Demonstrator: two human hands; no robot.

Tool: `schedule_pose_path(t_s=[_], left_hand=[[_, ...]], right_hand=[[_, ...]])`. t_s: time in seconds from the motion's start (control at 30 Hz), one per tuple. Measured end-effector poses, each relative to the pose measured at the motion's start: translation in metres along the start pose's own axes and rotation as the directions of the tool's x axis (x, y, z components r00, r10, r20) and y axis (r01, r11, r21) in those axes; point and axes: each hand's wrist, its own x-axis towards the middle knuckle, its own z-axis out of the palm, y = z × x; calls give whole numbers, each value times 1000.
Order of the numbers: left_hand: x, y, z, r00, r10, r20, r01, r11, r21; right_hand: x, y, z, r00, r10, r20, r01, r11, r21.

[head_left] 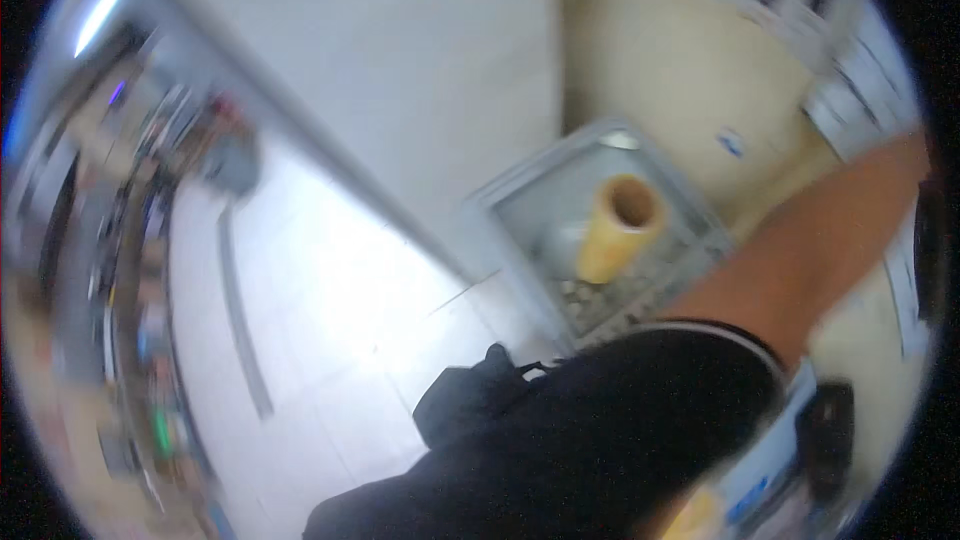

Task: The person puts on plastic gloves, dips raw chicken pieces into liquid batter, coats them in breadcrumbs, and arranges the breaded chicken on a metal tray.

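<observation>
Neither of my hands shows; the picture is smeared by motion. A bare arm [810,230] in a black short sleeve [590,410] with a pale trim reaches across to the right rim, where its far end is cut off. Beyond the sleeve is a grey plastic crate [525,275]. In it a yellow roll [610,245] with a hollow brown core leans upright, with small blurred pieces around its foot. What either hand touches is out of sight.
A large white panel [420,50] rises behind the crate. Pale floor tiles [330,320] lie to the left, with blurred cluttered shelving [130,270] along the left rim. Pale sheets [860,90] are at upper right; a dark object [828,440] sits at lower right.
</observation>
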Motion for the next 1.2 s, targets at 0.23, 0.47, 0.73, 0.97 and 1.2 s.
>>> schedule_pose_path(t_s=[0.23, 0.47, 0.73, 0.97, 1.2], left_hand=[[-120, -3, -240, 942, -304, 144, 272, 941, 203], [-185, -50, -517, 766, -640, 64, 509, 664, 549], [-446, 3, -853, 572, -814, -103, 659, 382, 648], [-484, 274, -980, 492, -755, -434, 868, 468, 169], [-463, 408, -1019, 752, -360, -553, 657, 483, 579]], right_hand=[[-54, -139, 98, 973, -149, 178, 124, 982, 144], [-197, -228, 256, 734, -169, 658, -6, 967, 254], [-418, -257, 409, 103, -202, 974, 6, 979, 203], [-415, -100, 475, 4, -13, 1000, 232, 973, 12], [-313, 76, 356, 239, 655, 717, 136, 708, -693]])
